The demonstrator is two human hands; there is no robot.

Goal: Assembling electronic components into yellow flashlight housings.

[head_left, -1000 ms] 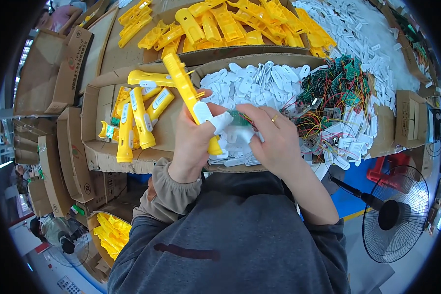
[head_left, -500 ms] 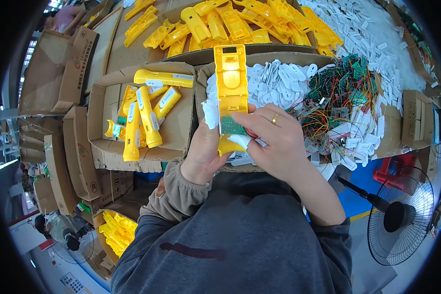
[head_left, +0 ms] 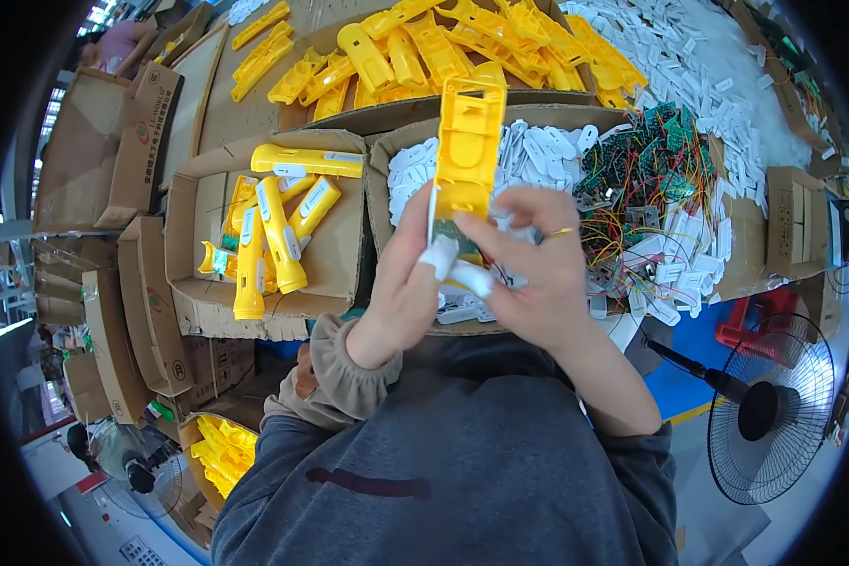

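Note:
My left hand [head_left: 401,292] is closed around the near part of an open yellow flashlight shell [head_left: 469,141], which stands up lengthwise with its hollow side toward me. A green circuit board [head_left: 446,229] sits inside the near part, mostly hidden by my fingers. My right hand [head_left: 542,274], with a ring on one finger, grips the shell's near end from the right. Its index finger lies over the board's edge and its thumb is close to the left thumb. Both thumbs wear white coverings. The right fingers are slightly blurred.
A cardboard box [head_left: 335,274] at left holds several yellow flashlights [head_left: 278,231]. White plastic pieces [head_left: 547,156] lie behind my hands, with wired green circuit boards [head_left: 656,160] to their right. More yellow shells [head_left: 406,57] fill a box at the back. A black fan [head_left: 764,410] stands at right.
The shell has shifted right and tilted slightly, and my left hand has moved with it. My right index finger has stayed near the board, while the other fingers have curled. The board is now more covered.

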